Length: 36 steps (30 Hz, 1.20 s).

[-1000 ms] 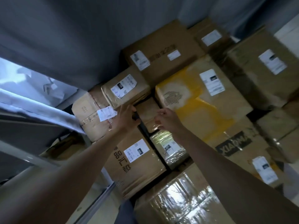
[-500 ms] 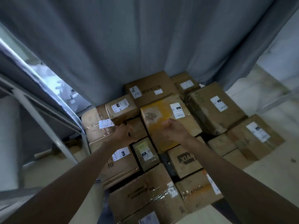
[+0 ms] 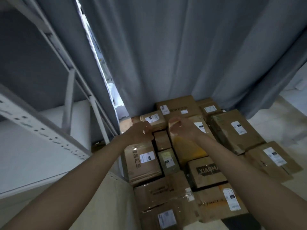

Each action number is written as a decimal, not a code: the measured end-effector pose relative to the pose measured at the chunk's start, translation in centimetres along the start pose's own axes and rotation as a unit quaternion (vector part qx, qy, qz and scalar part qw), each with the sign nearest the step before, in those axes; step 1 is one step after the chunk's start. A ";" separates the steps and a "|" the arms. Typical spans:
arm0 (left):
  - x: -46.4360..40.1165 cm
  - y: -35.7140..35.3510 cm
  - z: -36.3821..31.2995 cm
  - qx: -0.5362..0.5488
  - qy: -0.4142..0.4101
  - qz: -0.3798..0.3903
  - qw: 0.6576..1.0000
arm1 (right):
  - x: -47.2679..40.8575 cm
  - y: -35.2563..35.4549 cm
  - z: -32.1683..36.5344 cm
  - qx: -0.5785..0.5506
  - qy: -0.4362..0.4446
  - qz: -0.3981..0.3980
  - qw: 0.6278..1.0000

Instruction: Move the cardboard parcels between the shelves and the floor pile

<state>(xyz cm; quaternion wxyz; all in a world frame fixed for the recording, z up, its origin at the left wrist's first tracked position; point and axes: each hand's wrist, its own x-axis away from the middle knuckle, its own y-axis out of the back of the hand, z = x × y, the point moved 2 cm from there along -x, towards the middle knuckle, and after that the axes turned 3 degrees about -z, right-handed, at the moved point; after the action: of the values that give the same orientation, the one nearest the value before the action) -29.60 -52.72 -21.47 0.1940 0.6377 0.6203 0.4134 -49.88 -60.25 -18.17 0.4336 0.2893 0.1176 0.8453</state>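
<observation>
Both arms stretched over the floor pile of cardboard parcels [image 3: 191, 160] by the grey curtain [image 3: 182, 55]. Left hand [image 3: 138, 134] and right hand [image 3: 181, 128] have loosely curled fingers, holding nothing (bit blurry though). White shelves [image 3: 41, 123] on the left.

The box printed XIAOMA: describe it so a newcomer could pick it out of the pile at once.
Start at the grey curtain and look down to the floor pile of cardboard parcels at its foot. The XIAOMA box lies near the pile's middle, under the right forearm, just in front of the yellow-taped parcel. It alone carries a bold black band with lettering.
</observation>
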 end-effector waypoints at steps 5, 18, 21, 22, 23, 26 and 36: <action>7.6 3.8 2.3 0.025 0.004 -0.006 1.000 | 5.4 -3.9 4.7 -0.008 0.016 0.012 1.000; 27.9 18.7 5.9 0.007 0.072 -0.088 0.994 | 14.9 -14.3 22.9 0.147 0.214 0.082 0.962; 31.9 21.5 6.1 0.018 0.098 -0.134 0.986 | 16.7 -15.7 26.5 0.166 0.253 0.106 0.947; 33.1 22.4 6.0 0.016 0.105 -0.153 0.983 | 17.3 -16.1 27.6 0.166 0.265 0.112 0.943; 34.4 23.1 6.0 0.013 0.112 -0.171 0.979 | 17.9 -16.6 28.7 0.164 0.276 0.118 0.940; 38.1 25.1 6.2 0.005 0.137 -0.221 0.966 | 19.6 -18.2 31.6 0.154 0.312 0.132 0.928; 48.2 28.9 7.9 -0.017 0.190 -0.360 0.913 | 23.7 -24.1 38.0 0.142 0.430 0.150 0.879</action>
<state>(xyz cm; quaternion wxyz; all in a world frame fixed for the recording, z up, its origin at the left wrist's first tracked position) -10.64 -9.21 9.70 0.2188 0.2774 0.8261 0.4389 -22.25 -28.87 10.76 0.1629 -0.0299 0.3661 0.9157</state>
